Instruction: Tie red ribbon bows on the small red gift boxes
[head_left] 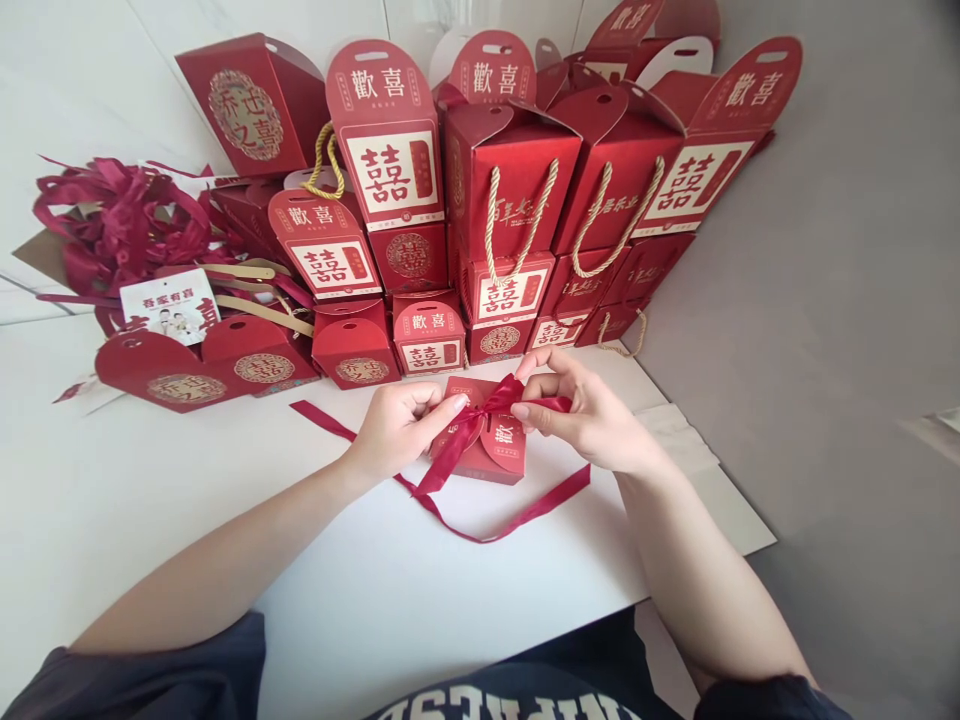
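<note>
A small red gift box (491, 462) lies on the white table, with a dark red ribbon (456, 452) tied in a knot over its top flaps. At the box's left side, my left hand (401, 425) has its thumb and fingers closed on the ribbon near the knot. On the right, my right hand (581, 410) pinches the ribbon, a loop of it between thumb and fingers. One ribbon length curves over the table in front of the box, and another end sticks out to the left behind my left wrist.
Red gift boxes (517, 200), some with rope handles, are stacked along the back. A heap of dark red ribbons (127, 220) lies at the back left, beside a white printed card (171, 306). A grey surface (825, 300) rises at the right.
</note>
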